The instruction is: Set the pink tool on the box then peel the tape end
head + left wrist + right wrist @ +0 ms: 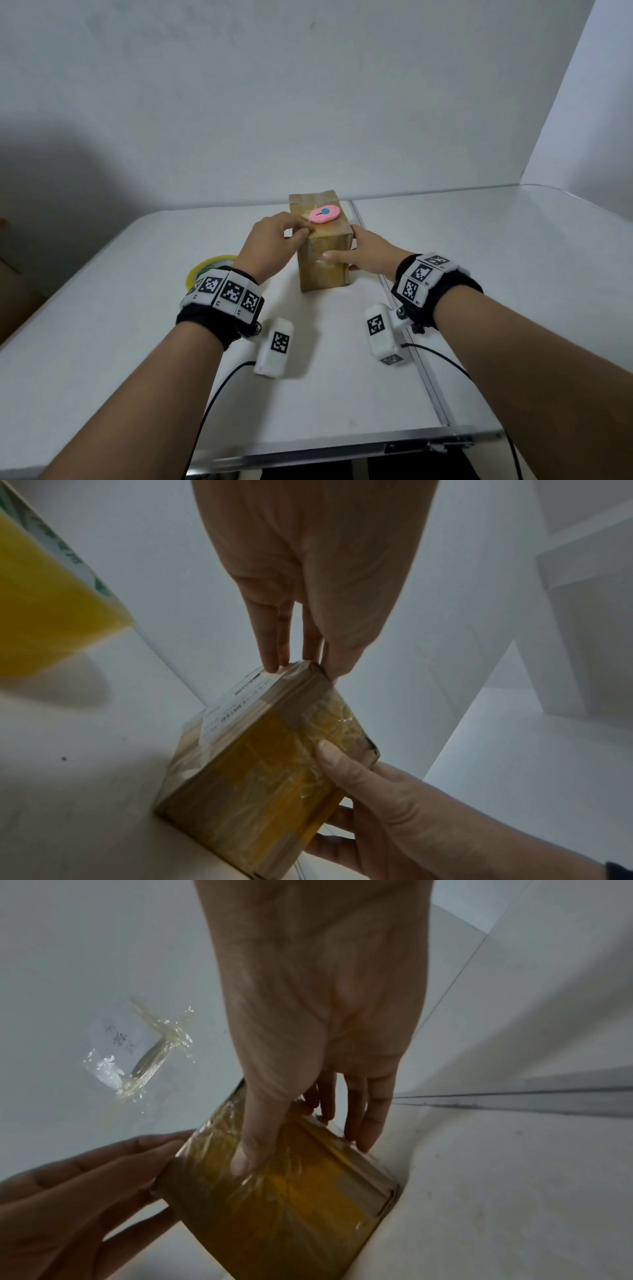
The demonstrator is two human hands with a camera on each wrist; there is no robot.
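Head view shows a yellow tape roll (pixel 209 269) on the white bench (pixel 102 308). Next, the left hand (pixel 270 245) pinches at the box (pixel 323 260) top edge, beside a pink cutter (pixel 324 214) lying there. The right hand (pixel 368 255) grips the box side. It looks like steadying; picking up the cutter would need care.

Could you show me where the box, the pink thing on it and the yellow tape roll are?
box (pixel 323 270), head view, on its front face.
pink thing (pixel 324 214), head view, on its middle by the blue dot.
tape roll (pixel 209 264), head view, on its yellow rim.
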